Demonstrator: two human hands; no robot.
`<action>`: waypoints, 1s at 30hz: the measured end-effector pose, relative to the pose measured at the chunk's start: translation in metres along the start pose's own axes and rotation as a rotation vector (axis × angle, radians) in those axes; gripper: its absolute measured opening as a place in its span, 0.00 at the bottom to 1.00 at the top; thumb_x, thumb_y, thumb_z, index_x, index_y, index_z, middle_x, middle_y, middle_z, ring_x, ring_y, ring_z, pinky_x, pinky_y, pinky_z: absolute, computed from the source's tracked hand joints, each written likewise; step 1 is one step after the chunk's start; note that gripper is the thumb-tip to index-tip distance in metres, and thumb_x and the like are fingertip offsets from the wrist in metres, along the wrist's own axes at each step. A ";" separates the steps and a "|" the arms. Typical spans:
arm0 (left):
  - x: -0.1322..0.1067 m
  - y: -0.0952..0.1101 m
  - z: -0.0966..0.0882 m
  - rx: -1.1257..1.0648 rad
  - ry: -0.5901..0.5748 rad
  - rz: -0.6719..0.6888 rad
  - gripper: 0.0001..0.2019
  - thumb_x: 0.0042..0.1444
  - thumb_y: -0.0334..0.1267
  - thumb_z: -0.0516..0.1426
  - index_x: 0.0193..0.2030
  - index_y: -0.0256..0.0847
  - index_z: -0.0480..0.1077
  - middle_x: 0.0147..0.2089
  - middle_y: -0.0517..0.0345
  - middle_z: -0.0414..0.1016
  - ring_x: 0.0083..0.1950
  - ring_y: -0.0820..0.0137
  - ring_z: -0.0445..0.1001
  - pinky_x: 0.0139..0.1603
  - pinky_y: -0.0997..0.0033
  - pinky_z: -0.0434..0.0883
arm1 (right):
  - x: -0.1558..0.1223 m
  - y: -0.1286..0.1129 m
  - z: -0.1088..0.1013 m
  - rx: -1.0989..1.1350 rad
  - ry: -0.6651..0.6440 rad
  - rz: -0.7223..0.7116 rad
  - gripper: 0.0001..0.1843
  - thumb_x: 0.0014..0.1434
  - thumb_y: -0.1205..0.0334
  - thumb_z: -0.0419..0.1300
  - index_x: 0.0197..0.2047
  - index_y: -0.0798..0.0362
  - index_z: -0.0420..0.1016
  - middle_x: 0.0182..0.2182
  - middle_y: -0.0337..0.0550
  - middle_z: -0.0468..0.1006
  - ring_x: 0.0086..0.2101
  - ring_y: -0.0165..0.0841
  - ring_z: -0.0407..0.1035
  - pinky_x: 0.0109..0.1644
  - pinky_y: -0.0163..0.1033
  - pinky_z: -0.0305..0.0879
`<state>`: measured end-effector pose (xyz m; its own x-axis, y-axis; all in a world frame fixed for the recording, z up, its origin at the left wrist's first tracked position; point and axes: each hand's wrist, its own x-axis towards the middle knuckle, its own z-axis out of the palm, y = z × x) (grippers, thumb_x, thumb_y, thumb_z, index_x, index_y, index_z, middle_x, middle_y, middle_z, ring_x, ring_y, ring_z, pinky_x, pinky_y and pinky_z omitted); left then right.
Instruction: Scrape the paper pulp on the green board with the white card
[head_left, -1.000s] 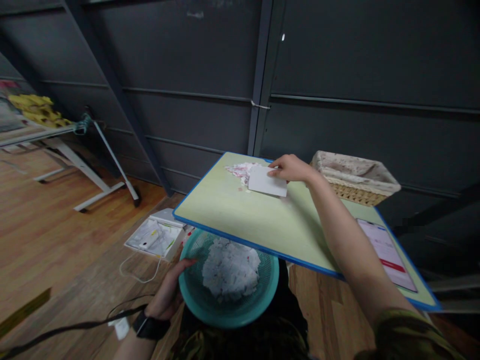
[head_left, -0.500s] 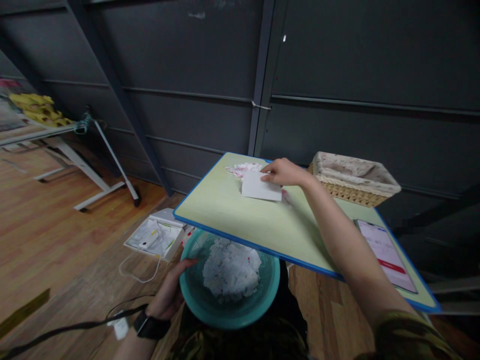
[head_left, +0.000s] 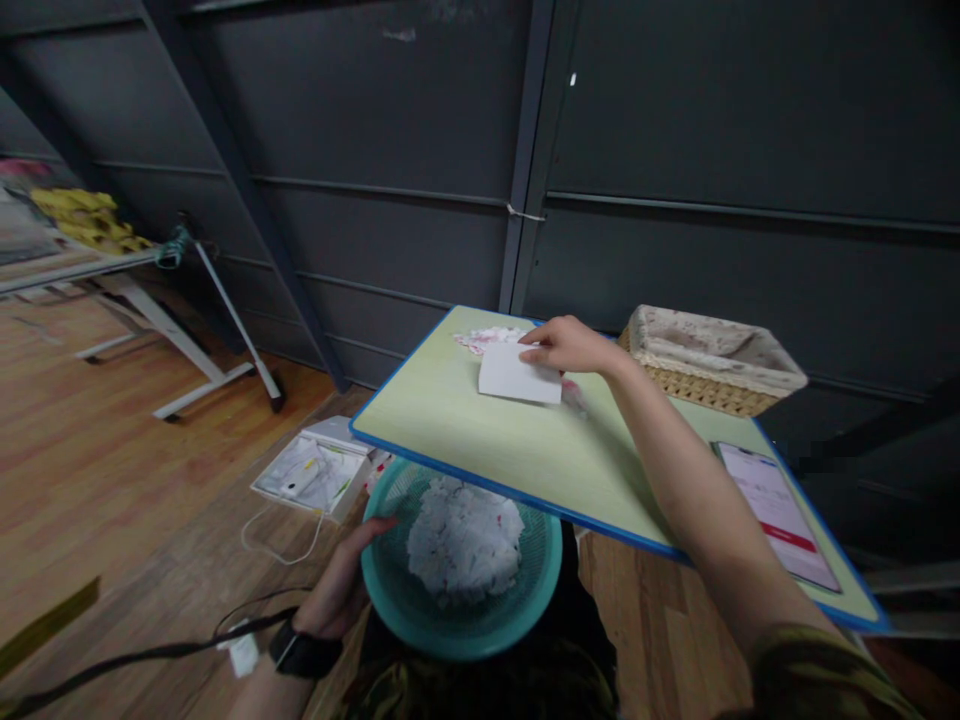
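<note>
My right hand reaches across the pale green table and is closed on the upper edge of a white card that stands on the tabletop. Just behind the card lies a small heap of white and pink paper scraps. My left hand grips the left rim of a teal mesh basket, held below the table's near blue edge. The basket holds a mound of white shredded paper.
A wicker basket with a cloth lining stands at the table's far right. A phone with a lit screen lies on the right side. On the wooden floor to the left sit a white box with cables and a white table frame.
My right hand has drawn the white card a little to the left and toward me along the table. The teal basket and my left hand have stayed put.
</note>
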<state>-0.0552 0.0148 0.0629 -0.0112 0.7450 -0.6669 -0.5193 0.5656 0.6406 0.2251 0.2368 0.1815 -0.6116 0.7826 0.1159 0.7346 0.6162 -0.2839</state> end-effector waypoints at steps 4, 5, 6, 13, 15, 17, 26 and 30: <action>-0.001 0.000 0.001 0.020 0.022 0.008 0.26 0.48 0.32 0.62 0.56 0.39 0.71 0.34 0.52 0.84 0.36 0.56 0.82 0.35 0.63 0.77 | 0.000 -0.002 0.000 -0.043 0.011 0.015 0.15 0.55 0.57 0.57 0.40 0.54 0.81 0.31 0.44 0.81 0.32 0.35 0.70 0.37 0.37 0.56; -0.001 0.000 0.001 0.031 0.033 0.011 0.25 0.48 0.32 0.62 0.55 0.38 0.72 0.33 0.52 0.84 0.35 0.57 0.82 0.34 0.64 0.76 | 0.000 -0.003 0.000 -0.038 -0.006 0.007 0.15 0.54 0.57 0.57 0.39 0.54 0.81 0.30 0.43 0.80 0.31 0.35 0.69 0.36 0.36 0.56; -0.002 0.000 0.002 0.043 0.043 0.014 0.24 0.48 0.32 0.62 0.54 0.37 0.72 0.31 0.52 0.84 0.33 0.58 0.82 0.33 0.64 0.76 | 0.000 -0.003 0.001 -0.025 -0.022 -0.003 0.15 0.54 0.57 0.57 0.39 0.54 0.81 0.30 0.42 0.80 0.31 0.35 0.69 0.36 0.36 0.55; -0.004 -0.001 0.003 0.027 0.026 0.020 0.19 0.48 0.31 0.62 0.49 0.34 0.75 0.29 0.50 0.83 0.26 0.61 0.80 0.29 0.67 0.75 | -0.001 -0.003 -0.002 0.056 -0.011 0.003 0.16 0.53 0.56 0.57 0.39 0.55 0.81 0.29 0.41 0.80 0.31 0.33 0.68 0.34 0.35 0.55; -0.003 -0.001 0.002 0.014 0.006 0.013 0.19 0.49 0.32 0.62 0.50 0.35 0.75 0.28 0.52 0.83 0.27 0.61 0.80 0.29 0.67 0.75 | -0.001 -0.004 -0.001 0.083 -0.072 -0.036 0.17 0.53 0.56 0.56 0.38 0.56 0.81 0.30 0.41 0.79 0.31 0.33 0.67 0.33 0.34 0.55; -0.002 -0.001 0.001 0.028 0.012 0.012 0.20 0.49 0.32 0.62 0.51 0.35 0.74 0.28 0.52 0.83 0.28 0.61 0.81 0.29 0.67 0.75 | -0.001 -0.005 0.000 0.124 -0.126 -0.084 0.17 0.54 0.57 0.55 0.39 0.56 0.81 0.31 0.40 0.79 0.30 0.31 0.67 0.33 0.33 0.55; -0.001 -0.002 0.000 0.064 0.053 0.044 0.18 0.50 0.31 0.61 0.50 0.32 0.74 0.31 0.51 0.84 0.27 0.64 0.80 0.34 0.68 0.77 | -0.003 -0.003 -0.004 0.174 -0.144 -0.075 0.17 0.53 0.57 0.55 0.38 0.58 0.80 0.28 0.40 0.76 0.28 0.29 0.63 0.31 0.34 0.53; -0.003 -0.002 0.002 0.060 0.058 0.036 0.19 0.51 0.31 0.61 0.52 0.33 0.73 0.34 0.50 0.84 0.26 0.64 0.80 0.34 0.67 0.77 | -0.002 -0.008 0.000 0.205 -0.188 -0.111 0.18 0.53 0.57 0.55 0.39 0.58 0.80 0.28 0.40 0.76 0.28 0.29 0.64 0.31 0.34 0.53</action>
<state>-0.0523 0.0126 0.0647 -0.0796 0.7445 -0.6629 -0.4656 0.5603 0.6851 0.2202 0.2302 0.1837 -0.7429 0.6692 -0.0161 0.5969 0.6515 -0.4683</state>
